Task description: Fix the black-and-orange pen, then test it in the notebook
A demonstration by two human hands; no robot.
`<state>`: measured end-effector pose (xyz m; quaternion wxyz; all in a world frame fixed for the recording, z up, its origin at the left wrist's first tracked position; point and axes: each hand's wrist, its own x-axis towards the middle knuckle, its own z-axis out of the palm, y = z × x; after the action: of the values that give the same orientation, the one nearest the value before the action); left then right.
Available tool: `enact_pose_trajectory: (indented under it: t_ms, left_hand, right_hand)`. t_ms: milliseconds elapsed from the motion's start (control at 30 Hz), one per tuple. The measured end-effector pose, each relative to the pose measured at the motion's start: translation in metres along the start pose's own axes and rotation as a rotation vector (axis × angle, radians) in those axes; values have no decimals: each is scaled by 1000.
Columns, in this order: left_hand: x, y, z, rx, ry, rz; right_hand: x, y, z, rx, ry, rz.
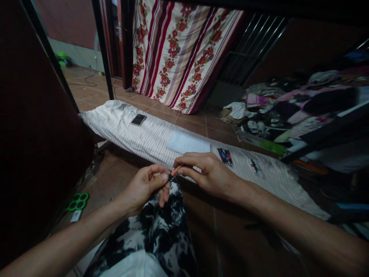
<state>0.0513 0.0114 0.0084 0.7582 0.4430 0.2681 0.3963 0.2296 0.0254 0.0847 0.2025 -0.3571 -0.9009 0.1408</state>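
My left hand and my right hand meet above my knee, at the near edge of the cloth-covered bench. Between them is a short orange and black pen-like object. My left thumb and fingers pinch its dark end, while my right thumb and forefinger close on the orange end. Its exact kind is too small to make out. Just beyond my right hand lies a spiral-bound pad of pale paper. A dark pack of pens rests to the right of the pad.
The striped cloth covers the long bench. On it lie a phone at left and a small clear packet at right. Clothes are heaped at right. A floral curtain hangs behind. A green-framed object lies on the floor.
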Motion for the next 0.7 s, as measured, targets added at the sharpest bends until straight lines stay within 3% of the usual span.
enact_pose_trajectory:
  t_ms: [300, 433, 700]
  left_hand:
    - [5, -1, 2, -70, -49, 53]
    - [15, 13, 4, -59, -54, 88]
    - [30, 27, 1, -152, 51, 97]
  right_hand:
    - [7, -2, -8, 20, -81, 73]
    - [19, 6, -14, 40, 7, 62]
    - [43, 0, -27, 17, 80, 258]
